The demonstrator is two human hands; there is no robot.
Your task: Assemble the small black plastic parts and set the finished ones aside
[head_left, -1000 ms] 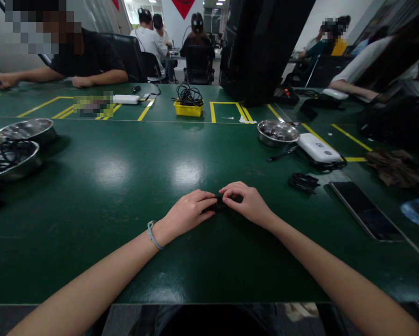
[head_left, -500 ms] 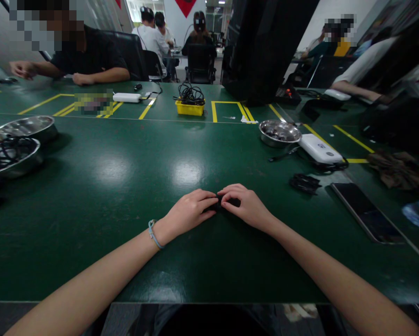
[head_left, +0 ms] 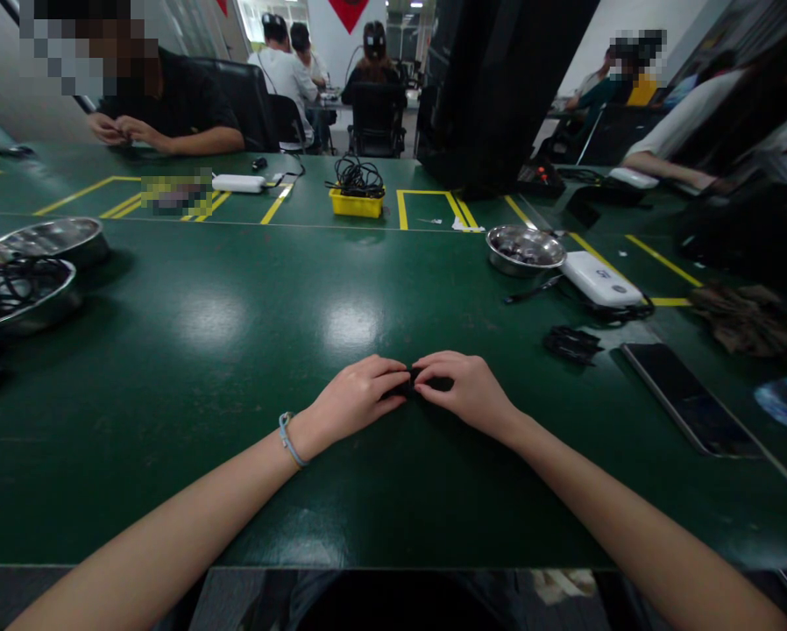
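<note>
Small black object (head_left: 410, 386) is between both hands over the glossy green table (head_left: 170, 491), nearer than the yellow plastic tray (head_left: 358, 206). Left of the tray stand round steel bowls (head_left: 42, 315); beyond it, people (head_left: 373, 77) sit in black chairs (head_left: 377, 118). Before it, the left hand (head_left: 354, 399) grips the object, the right hand (head_left: 472, 394) curls its fingers against it, grip unclear.

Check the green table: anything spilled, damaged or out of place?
Nothing looks spilled. Ragged white scraps lie by the yellow tape across the table, like torn leftovers. The brown heap at right looks crumpled; can't tell what it is.
</note>
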